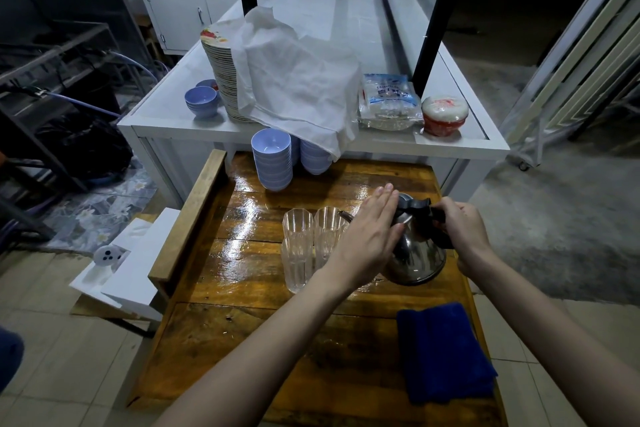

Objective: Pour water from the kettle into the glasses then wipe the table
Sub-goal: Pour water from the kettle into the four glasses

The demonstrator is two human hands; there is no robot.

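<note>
A steel kettle (420, 255) with a black lid and handle stands on the wooden table (242, 288). My right hand (462, 227) grips its black handle. My left hand (367, 236) lies flat with straight fingers against the kettle's lid and left side. Several clear ribbed glasses (298, 246) stand grouped just left of the kettle, partly hidden by my left hand. A folded blue cloth (445, 352) lies on the table's near right corner.
Stacks of blue bowls (272, 158) stand at the table's far edge. Behind is a white counter (162, 128) with a plate stack under a white cloth (298, 87), packets and a red container (445, 114). A white box (121, 270) sits left of the table.
</note>
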